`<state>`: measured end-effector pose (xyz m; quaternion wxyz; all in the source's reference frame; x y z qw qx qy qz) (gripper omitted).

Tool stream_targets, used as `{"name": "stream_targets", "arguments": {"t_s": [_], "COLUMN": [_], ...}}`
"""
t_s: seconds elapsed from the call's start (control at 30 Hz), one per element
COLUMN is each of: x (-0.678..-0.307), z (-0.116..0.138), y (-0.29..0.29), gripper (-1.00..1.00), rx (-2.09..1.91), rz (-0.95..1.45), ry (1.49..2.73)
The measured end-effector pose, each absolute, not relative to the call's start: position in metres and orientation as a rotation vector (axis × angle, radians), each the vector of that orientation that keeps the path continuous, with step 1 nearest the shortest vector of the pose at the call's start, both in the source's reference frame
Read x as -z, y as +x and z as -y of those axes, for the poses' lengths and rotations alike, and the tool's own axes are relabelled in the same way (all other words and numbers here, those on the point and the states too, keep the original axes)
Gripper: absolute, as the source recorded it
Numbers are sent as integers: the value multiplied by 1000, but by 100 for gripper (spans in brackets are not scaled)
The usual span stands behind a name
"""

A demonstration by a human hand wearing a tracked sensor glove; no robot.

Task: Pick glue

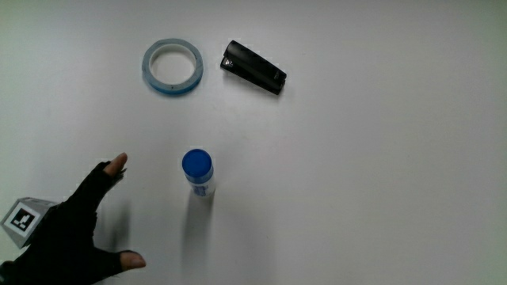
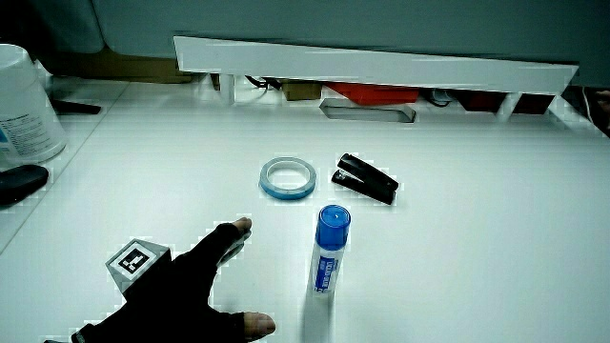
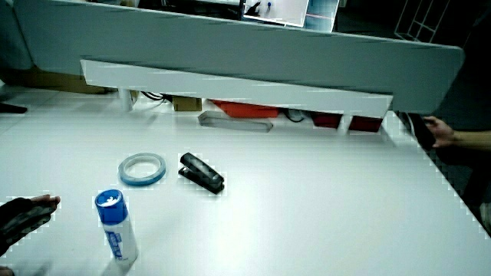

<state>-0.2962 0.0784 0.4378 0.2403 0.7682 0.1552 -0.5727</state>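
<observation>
As seen from above, the glue (image 1: 198, 172) stands upright on the table (image 1: 380, 182), just beside the hands (image 1: 75, 233), fingers spread and empty. In both side views (image 2: 329, 250) (image 3: 116, 225), its long axis is vertical.

Bare table (image 1: 380, 182) rings the upright glue stick (image 1: 198, 172) — tape roll (image 1: 173, 67) and stapler (image 1: 253, 67) lie well apart.

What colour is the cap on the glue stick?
Blue. The glue stick stands upright with its cap on top, clearest in a side view.
</observation>
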Motion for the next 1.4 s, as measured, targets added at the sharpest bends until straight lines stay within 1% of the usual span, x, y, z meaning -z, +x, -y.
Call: {"name": "stream_targets", "arguments": {"t_s": [0.07,0.1,0.13,0.3,0.33,0.37,0.47,0.5,0.57,0.67,0.73,0.8,0.87,0.93,0.97,1.07,1.13,1.17,1.2,1.3,1.37,1.4], "x": [-442,-447,-447,-462,-459,-464,-466,-474,-473,-481,-478,-477,-481,-479,-482,-482,-484,-485,-484,-486,-485,-488], "z": [-75,-72,-69,-55,-53,-51,-44,-42,-39,-34,-32,-30,-28,-27,-26,-26,-29,-30,-30,-31,-31,-32], "y": [-295,-296,-292,-284,-276,-276,-266,-266,-257,-249,-237,-228,-225,-218,-218,-213,-216,-219,-219,-224,-225,-227], "gripper": [0,0,0,0,0,0,0,0,0,0,0,0,0,0,0,0,0,7,14,36,50,57], "rx": [1549,1531,1543,1486,1541,1496,1506,1473,1511,1494,1541,1572,1537,1580,1565,1615,1644,1660,1703,1716,1745,1719], "rz": [-442,-496,-463,-497,-481,-468,-484,-507,-424,-429,-391,-413,-430,-413,-411,-393,-331,-331,-297,-269,-250,-251], "ry": [2119,2157,2149,2188,2137,2166,2143,2165,2097,2094,2024,2012,2040,2004,2022,2002,2045,2086,2086,2148,2143,2172]}}
